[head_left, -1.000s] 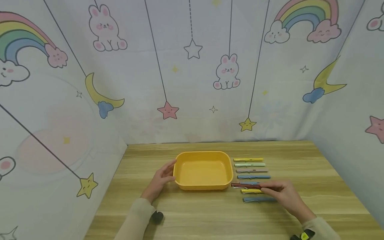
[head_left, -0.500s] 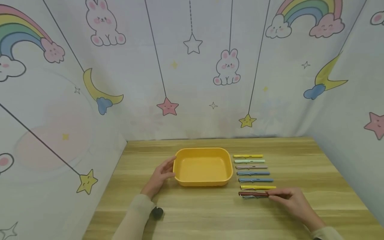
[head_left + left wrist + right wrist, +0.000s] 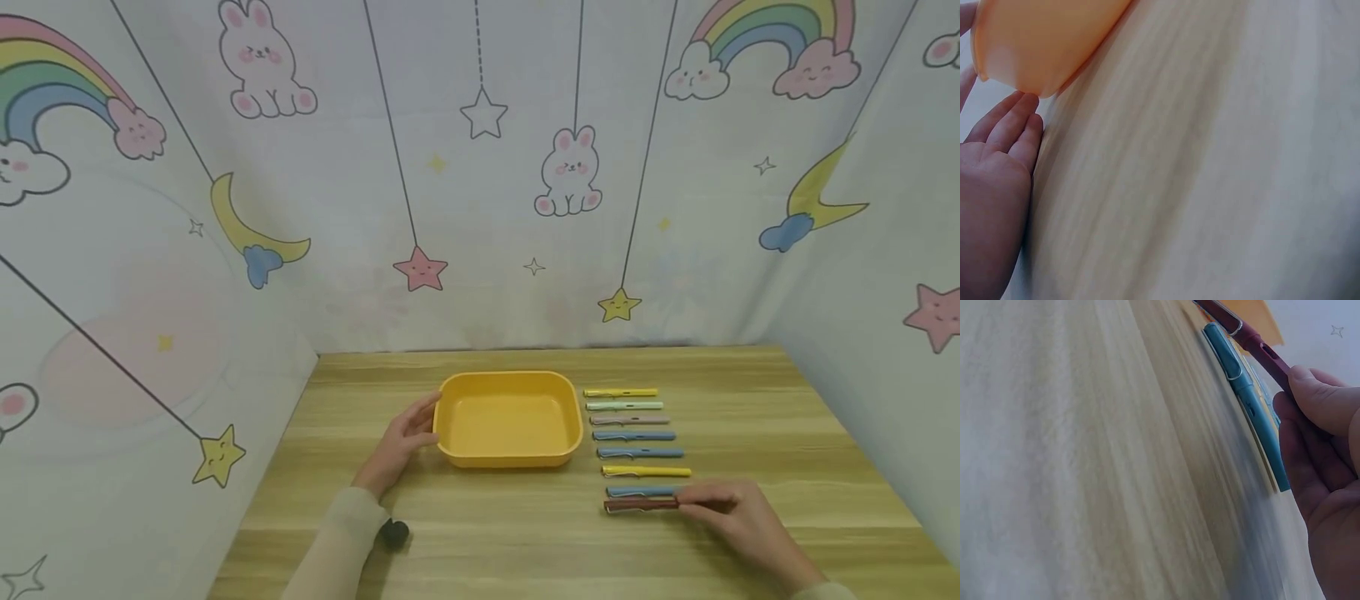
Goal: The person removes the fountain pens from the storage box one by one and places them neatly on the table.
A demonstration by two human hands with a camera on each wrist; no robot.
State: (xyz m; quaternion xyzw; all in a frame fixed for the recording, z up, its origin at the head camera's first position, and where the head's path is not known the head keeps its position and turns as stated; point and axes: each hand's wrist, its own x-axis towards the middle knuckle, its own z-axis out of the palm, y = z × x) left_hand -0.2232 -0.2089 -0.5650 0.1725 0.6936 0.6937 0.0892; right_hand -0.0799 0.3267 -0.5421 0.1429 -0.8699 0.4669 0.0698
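My right hand [image 3: 738, 517] pinches the rear end of a dark red pen [image 3: 639, 505] between thumb and fingers. In the right wrist view the red pen [image 3: 1254, 340] points up and away from the hand, raised above the table. Just behind it lies a teal-blue pen [image 3: 1246, 394] with a wire clip, partly overlapped by the hand in the head view. My left hand [image 3: 402, 437] rests against the left end of a yellow plastic tray [image 3: 510, 461]. In the left wrist view its fingers [image 3: 1013, 128] reach out to the tray's wall.
Beyond the teal pen, a column of pens runs back beside the tray: a yellow pen [image 3: 647, 472], two blue ones, a pinkish one [image 3: 628, 420], a pale green one [image 3: 625, 406] and another yellow. Patterned cloth walls [image 3: 495, 317] bound the wooden table [image 3: 480, 533].
My right hand has carried the red pen toward the table's front and slightly right, from over the pen column to in front of the teal pen. The left hand has stayed at the tray.
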